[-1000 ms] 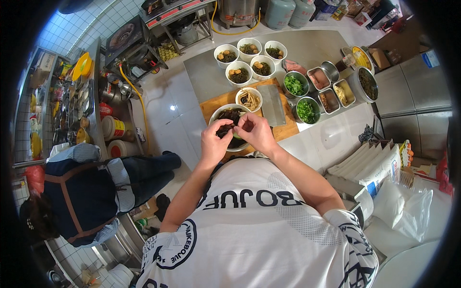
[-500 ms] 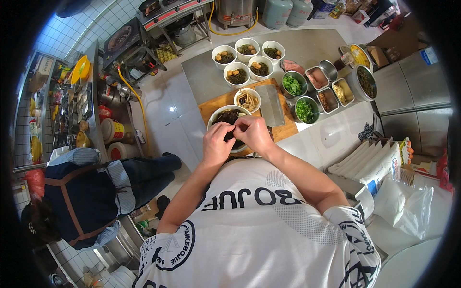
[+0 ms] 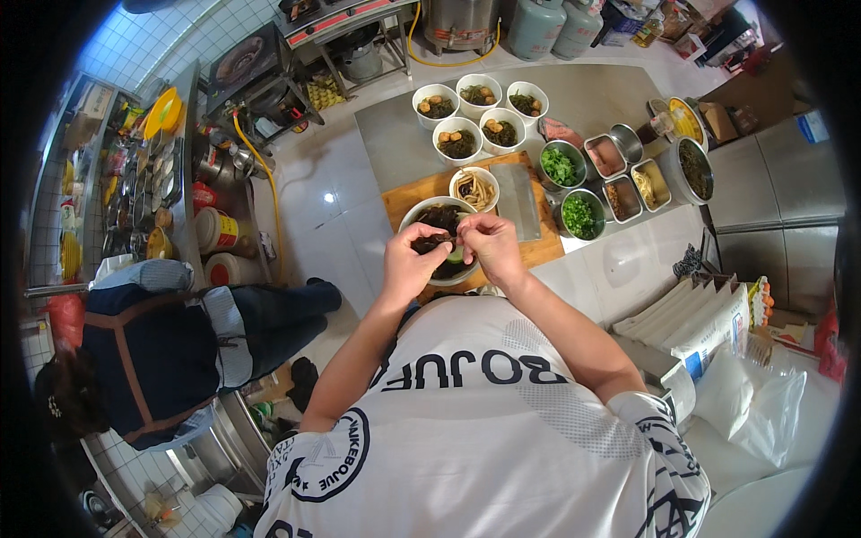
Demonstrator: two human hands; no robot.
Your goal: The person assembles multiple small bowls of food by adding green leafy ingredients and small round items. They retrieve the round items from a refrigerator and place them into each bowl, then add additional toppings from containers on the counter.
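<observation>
Over a large white bowl [image 3: 408, 215] my two hands work close together with their fingertips pinched. My left hand [image 3: 413, 264] grips a dark brown, floppy piece that looks like wood ear mushroom [image 3: 431, 242]. The right hand [image 3: 495, 254] is closed at its edge, thumb against fingers; the exact grip is partly hidden. More dark brown pieces [image 3: 441, 216] lie in the bowl, and something light green [image 3: 457, 255] shows between my hands. Just beyond stands a smaller white bowl [image 3: 492, 204] of pale strips. Both bowls are on a wooden cutting board [image 3: 395, 199], beside a flat grey metal blade [image 3: 513, 202].
Several white bowls [image 3: 456, 143] of dark greens with round brown slices stand at the back of the steel table [image 3: 395, 134]. To the right are pots of chopped greens [image 3: 578, 215] and metal trays [image 3: 649, 184]. A person in a dark apron [image 3: 152, 359] is at my left.
My hands have drawn slightly apart, and the dark brown piece now shows in my left hand. Light green has come into sight below. The whole view has shifted a little.
</observation>
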